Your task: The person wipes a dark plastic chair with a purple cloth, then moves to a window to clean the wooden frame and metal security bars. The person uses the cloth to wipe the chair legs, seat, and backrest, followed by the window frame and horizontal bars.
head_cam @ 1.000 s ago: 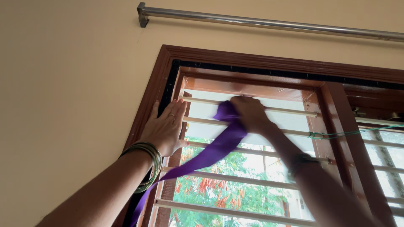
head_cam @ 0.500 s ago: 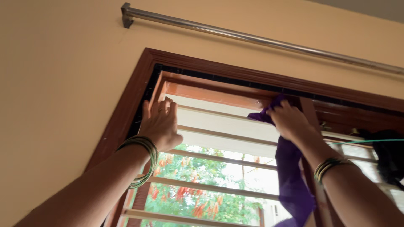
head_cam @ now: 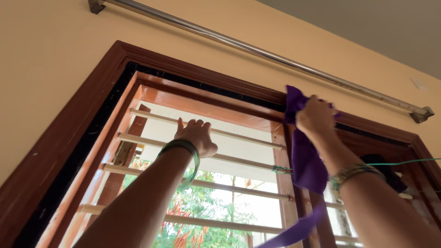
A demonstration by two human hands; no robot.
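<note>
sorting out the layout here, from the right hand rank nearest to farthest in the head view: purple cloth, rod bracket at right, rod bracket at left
1. purple cloth: bunched in the right hand, hanging below it.
2. rod bracket at right: on the wall, right of the hand.
3. rod bracket at left: top left, far across the window.

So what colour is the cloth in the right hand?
Purple: the cloth bunched in the right hand is plain, with no pattern, seen clearly in the head view.

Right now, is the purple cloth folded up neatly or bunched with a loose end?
Bunched. The right hand grips the purple cloth in a wad against the window frame, and a long tail hangs down.
</note>
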